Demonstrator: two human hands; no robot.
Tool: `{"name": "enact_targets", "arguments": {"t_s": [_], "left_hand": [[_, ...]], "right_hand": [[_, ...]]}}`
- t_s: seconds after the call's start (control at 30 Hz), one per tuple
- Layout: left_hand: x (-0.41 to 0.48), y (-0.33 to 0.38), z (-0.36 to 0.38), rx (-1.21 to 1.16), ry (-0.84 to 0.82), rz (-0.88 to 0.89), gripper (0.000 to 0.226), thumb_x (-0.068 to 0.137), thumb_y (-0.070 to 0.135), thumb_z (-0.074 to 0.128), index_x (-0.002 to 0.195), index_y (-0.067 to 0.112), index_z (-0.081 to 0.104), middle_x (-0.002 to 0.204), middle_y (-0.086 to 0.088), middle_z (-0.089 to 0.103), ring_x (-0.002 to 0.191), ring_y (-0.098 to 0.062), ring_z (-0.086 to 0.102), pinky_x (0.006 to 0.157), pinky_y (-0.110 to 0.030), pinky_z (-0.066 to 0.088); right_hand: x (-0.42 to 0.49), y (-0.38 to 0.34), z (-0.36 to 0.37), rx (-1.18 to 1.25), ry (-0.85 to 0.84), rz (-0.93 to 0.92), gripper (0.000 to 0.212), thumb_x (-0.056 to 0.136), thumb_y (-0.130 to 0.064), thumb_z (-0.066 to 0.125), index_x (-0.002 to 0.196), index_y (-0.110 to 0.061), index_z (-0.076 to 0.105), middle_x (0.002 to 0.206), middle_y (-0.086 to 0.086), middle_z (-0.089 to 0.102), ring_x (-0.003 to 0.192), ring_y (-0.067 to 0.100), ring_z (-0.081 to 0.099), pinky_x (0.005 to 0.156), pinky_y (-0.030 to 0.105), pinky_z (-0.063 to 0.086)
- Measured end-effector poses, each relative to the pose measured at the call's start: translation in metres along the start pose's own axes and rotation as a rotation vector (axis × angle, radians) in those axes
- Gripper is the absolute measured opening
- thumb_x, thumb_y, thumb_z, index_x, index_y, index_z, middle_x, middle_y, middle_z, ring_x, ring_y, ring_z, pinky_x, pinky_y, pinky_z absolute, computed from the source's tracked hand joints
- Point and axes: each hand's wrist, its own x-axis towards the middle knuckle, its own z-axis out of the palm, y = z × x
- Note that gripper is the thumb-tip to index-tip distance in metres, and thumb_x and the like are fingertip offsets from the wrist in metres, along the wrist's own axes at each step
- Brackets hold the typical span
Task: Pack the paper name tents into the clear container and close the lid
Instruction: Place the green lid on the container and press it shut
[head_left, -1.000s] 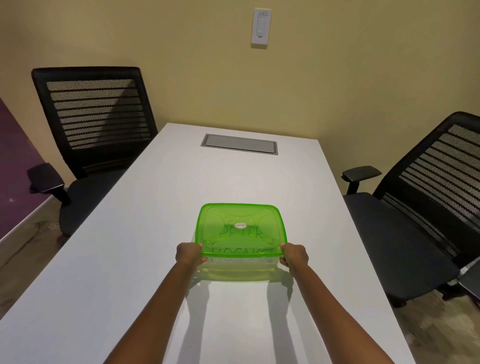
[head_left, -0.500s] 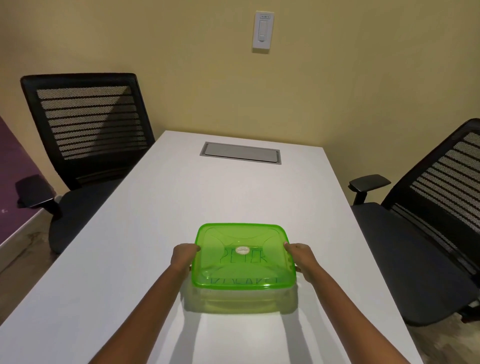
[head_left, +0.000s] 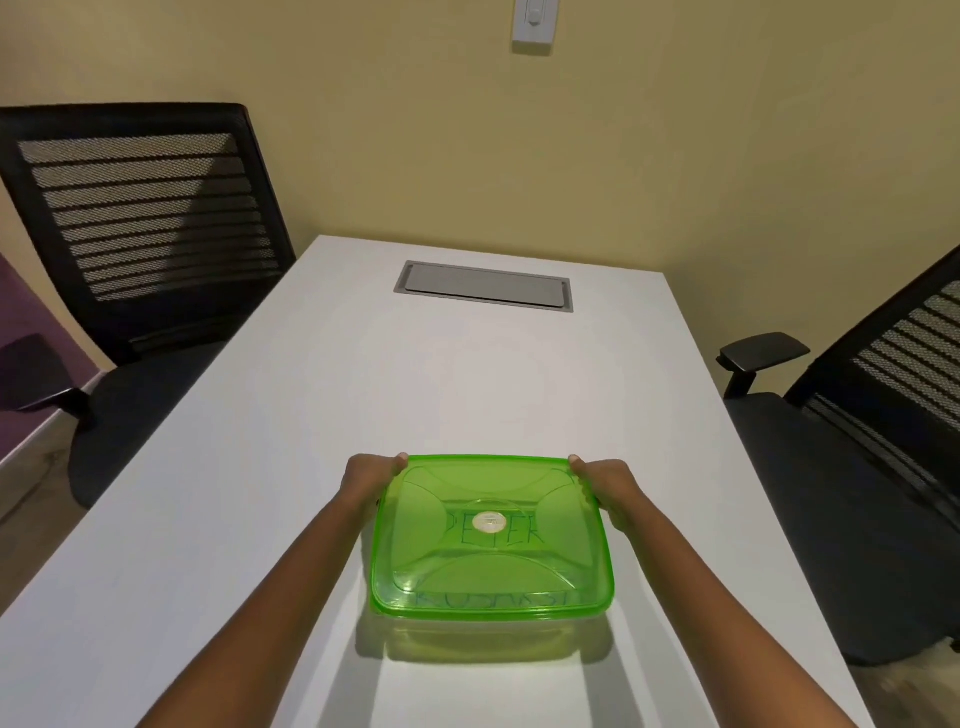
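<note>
Container (head_left: 493, 631) drawn nearer, hands (head_left: 371, 480) gripping (lid (head_left: 491, 535) on)

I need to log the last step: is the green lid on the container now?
On: the green lid covers the clear container edge to edge. Whether it is snapped tight, cannot tell.

lid (head_left: 493, 535): translucent bright green, with a small round white sticker (head_left: 490, 522) at its middle
container (head_left: 488, 642): clear, tinted pale green under the lid
name tents (head_left: 493, 532): dark handwritten letters seen through the lid, paper colour hidden by the green
table (head_left: 311, 467): plain white
cable hatch (head_left: 484, 286): flat grey with a lighter grey frame
left chair (head_left: 145, 218): black, mesh back with horizontal stripes
right chair (head_left: 883, 415): black, same striped mesh
wall (head_left: 675, 130): plain yellow-beige
switch plate (head_left: 534, 23): white
</note>
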Motion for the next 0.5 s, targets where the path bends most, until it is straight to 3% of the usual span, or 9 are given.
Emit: {"name": "enact_targets", "arguments": {"t_s": [0.1,0.2,0.3,0.43,0.5], "left_hand": [[0.002,0.001,0.001,0.019,0.004,-0.012,0.031,0.088,0.012,0.062,0.061,0.005,0.048,0.078,-0.015,0.054,0.084,-0.022,0.049,0.076,-0.032,0.038],[0.006,0.004,0.003,0.025,0.015,-0.049,0.036,0.088,0.010,0.061,0.057,0.006,0.042,0.063,-0.009,0.045,0.079,-0.023,0.047,0.074,-0.034,0.036],[0.010,0.003,0.006,-0.028,0.019,-0.078,0.035,0.086,0.003,0.059,0.056,0.005,0.041,0.068,-0.010,0.043,0.084,-0.024,0.043,0.072,-0.035,0.034],[0.011,0.002,0.006,-0.047,0.018,-0.091,0.029,0.087,0.001,0.058,0.061,0.002,0.044,0.084,-0.015,0.049,0.088,-0.025,0.044,0.075,-0.034,0.035],[0.006,0.004,0.004,-0.035,0.007,-0.077,0.022,0.087,0.005,0.059,0.068,-0.002,0.050,0.090,-0.019,0.052,0.090,-0.026,0.048,0.076,-0.035,0.038]], "right_hand": [[0.004,-0.001,0.003,-0.013,0.020,0.031,0.039,0.086,-0.027,0.061,0.057,-0.010,0.042,0.069,0.010,0.049,0.082,0.025,0.047,0.073,0.033,0.036],[0.004,-0.003,0.007,0.014,0.043,0.051,0.029,0.086,-0.023,0.061,0.069,-0.004,0.047,0.073,0.012,0.049,0.072,0.023,0.048,0.074,0.033,0.035],[0.003,-0.005,0.010,0.044,0.067,0.072,0.036,0.086,-0.020,0.061,0.058,-0.009,0.041,0.060,0.005,0.041,0.053,0.016,0.036,0.074,0.031,0.034],[0.001,-0.005,0.011,0.062,0.077,0.073,0.040,0.086,-0.020,0.061,0.054,-0.011,0.038,0.057,0.005,0.039,0.051,0.016,0.033,0.058,0.029,0.034],[-0.003,-0.005,0.007,0.047,0.061,0.047,0.042,0.087,-0.023,0.060,0.053,-0.011,0.038,0.056,0.004,0.038,0.052,0.016,0.033,0.059,0.028,0.033]]}}
